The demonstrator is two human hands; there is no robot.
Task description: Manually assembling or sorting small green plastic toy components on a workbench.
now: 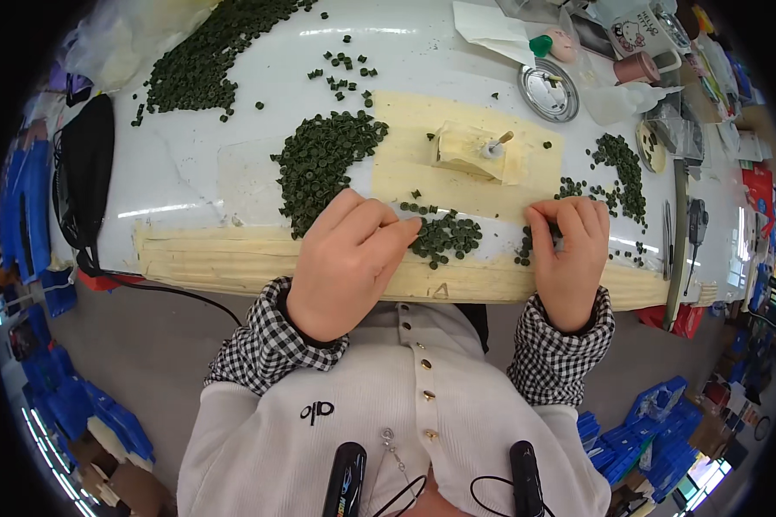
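Note:
My left hand (349,258) is closed in a pinch, thumb against forefinger, at the left edge of a small pile of dark green spool-shaped parts (448,234). Whatever its fingertips hold is too small to make out. A short row of the same parts lies just beyond them. My right hand (571,246) is curled with thumb and forefinger together, beside a few more green parts (522,250); its grip is hidden too. Between and beyond the hands, a tape-wrapped block (478,155) with a small upright pin (502,140) stands on a yellowish taped sheet (405,177).
A larger heap of green parts (323,159) lies beyond my left hand, another (203,65) at the far left. More parts (621,168) are scattered at right. A round metal lid (549,90), tweezers (667,233) and a black bag (84,172) sit around the white table (177,164).

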